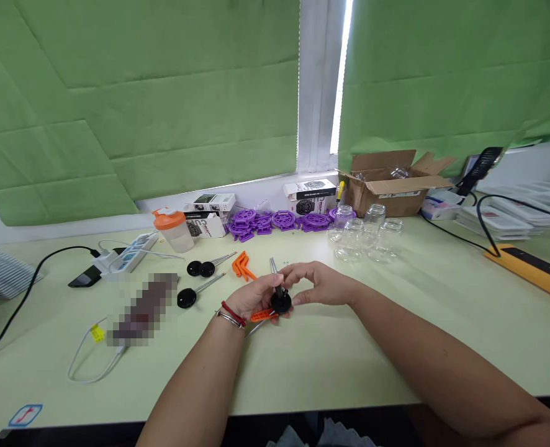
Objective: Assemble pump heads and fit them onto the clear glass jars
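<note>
My left hand [255, 295] is closed around a black round-based part [281, 303] with an upright black stem and thin metal rod above it. An orange plastic piece [263, 315] and another metal rod show beneath that hand. From the other side, my right hand [324, 283] curls its fingers at the stem, thumb by the disc's edge; its fingertips are partly hidden. Left of my hands lie a black disc on a metal rod [186, 298] and two more such discs [207, 269]. Orange angled handles [241, 267] rest just beyond my left hand.
Purple plastic frames [283, 219] line the back, between printed boxes [210, 225]. Glass jars [352, 239] stand before an open carton [391, 192]. An orange-lidded bottle [172, 231], a power strip [133, 251] and a pixelated object [144, 310] are left; a yellow-black bar [531, 273] lies right.
</note>
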`<action>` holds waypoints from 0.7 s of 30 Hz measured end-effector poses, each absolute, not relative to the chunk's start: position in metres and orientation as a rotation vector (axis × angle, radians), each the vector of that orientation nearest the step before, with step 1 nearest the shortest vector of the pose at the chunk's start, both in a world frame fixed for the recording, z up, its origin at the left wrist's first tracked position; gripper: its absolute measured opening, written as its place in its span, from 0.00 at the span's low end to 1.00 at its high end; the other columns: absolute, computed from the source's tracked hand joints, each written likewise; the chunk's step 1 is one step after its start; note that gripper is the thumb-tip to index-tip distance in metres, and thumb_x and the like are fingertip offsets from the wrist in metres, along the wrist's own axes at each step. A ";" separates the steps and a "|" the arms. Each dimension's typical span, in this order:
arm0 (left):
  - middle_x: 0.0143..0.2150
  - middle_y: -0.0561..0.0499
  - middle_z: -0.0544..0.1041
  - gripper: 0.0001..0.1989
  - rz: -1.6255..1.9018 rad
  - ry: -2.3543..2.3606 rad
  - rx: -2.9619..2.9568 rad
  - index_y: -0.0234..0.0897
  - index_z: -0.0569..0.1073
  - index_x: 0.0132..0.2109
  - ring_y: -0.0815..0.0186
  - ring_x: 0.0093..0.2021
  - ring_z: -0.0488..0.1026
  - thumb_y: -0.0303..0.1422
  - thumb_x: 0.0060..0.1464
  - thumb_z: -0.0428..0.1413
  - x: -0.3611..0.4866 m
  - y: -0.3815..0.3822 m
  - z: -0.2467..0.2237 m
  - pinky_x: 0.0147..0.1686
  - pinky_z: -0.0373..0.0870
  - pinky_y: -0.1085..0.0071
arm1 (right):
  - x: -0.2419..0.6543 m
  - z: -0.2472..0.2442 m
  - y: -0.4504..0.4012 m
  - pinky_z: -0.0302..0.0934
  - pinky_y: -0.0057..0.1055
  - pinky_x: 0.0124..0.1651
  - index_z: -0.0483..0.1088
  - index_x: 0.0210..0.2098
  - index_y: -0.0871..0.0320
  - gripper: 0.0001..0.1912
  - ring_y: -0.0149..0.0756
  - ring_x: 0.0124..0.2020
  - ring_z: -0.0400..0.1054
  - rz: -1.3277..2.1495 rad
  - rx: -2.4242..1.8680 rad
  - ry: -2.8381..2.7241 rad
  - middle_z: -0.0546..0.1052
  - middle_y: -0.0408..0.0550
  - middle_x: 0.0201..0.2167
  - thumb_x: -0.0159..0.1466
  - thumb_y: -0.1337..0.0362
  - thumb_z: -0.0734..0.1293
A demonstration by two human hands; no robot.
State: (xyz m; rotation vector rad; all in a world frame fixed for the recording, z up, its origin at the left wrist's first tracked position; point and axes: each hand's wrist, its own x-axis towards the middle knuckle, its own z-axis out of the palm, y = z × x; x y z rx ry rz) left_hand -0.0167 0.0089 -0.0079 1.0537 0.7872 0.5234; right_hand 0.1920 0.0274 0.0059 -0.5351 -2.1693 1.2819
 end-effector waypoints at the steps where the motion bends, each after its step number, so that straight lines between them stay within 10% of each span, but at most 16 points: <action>1: 0.31 0.42 0.76 0.29 0.529 0.789 1.046 0.35 0.65 0.43 0.56 0.30 0.76 0.54 0.43 0.56 -0.017 0.009 -0.008 0.19 0.68 0.71 | 0.192 0.006 0.027 0.58 0.39 0.52 0.73 0.39 0.56 0.15 0.39 0.49 0.65 1.260 -0.566 -2.135 0.70 0.49 0.51 0.53 0.59 0.72; 21: 0.30 0.44 0.75 0.28 0.534 0.756 1.073 0.35 0.66 0.45 0.59 0.29 0.75 0.53 0.45 0.54 -0.018 0.009 -0.010 0.19 0.68 0.71 | 0.189 0.003 0.028 0.56 0.38 0.50 0.69 0.45 0.55 0.27 0.40 0.49 0.64 1.304 -0.596 -2.178 0.72 0.49 0.48 0.47 0.59 0.76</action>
